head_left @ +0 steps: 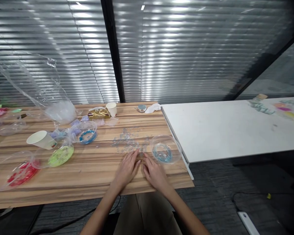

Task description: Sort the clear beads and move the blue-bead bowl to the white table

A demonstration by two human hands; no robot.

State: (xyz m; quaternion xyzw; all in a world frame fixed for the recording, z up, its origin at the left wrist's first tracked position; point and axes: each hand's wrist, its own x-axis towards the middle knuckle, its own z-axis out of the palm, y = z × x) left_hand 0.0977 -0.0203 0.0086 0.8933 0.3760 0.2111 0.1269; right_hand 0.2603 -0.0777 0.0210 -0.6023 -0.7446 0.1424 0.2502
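Left fingers (130, 157) and right fingers (149, 160) beside blurred clear pieces (126, 142), together or apart: impossible to tell

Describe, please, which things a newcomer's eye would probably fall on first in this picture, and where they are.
Probably first the round patch of bright red plastic-looking pieces and the yellow-green round patch, both towards the left of the striped wooden table. Behind them, the large transparent plastic bag also draws attention. Next might be the bare left hand and right hand, close together beside scattered small bluish see-through pieces.
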